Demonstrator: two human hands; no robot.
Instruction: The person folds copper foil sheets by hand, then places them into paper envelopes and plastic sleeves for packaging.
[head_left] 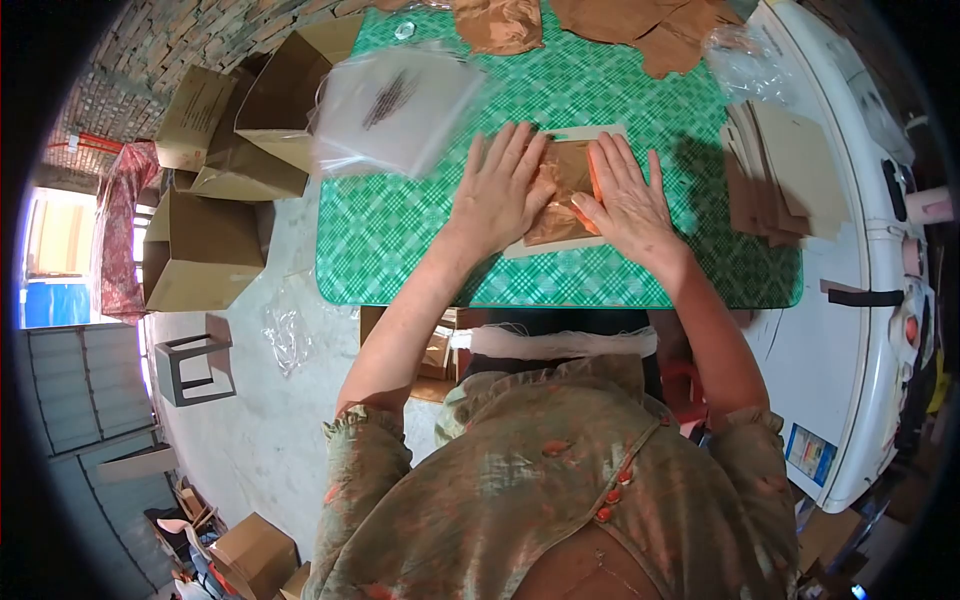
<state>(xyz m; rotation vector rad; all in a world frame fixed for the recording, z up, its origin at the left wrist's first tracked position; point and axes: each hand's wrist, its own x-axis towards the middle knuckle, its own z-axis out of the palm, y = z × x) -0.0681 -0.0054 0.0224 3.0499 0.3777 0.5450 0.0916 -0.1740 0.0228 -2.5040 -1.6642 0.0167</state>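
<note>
My left hand (500,195) lies flat, fingers stretched out, on the left part of a shiny brown sheet (570,178) that looks like folded paper or film. Across from it, my right hand (632,200) is spread over the right part, where an orange strip (597,172) shows along the edge. Under the brown sheet is a cream card (612,133) with a slot near its top edge. Both palms hide much of the sheet and card. Neither hand is gripping anything.
Clear plastic bags (395,110) are stacked at the table's left, and cream cards (790,165) at its right. Brown sheets (645,25) lie along the far side of the green checked table (390,255). Open cardboard boxes (205,240) stand left; a white appliance (840,370) stands right.
</note>
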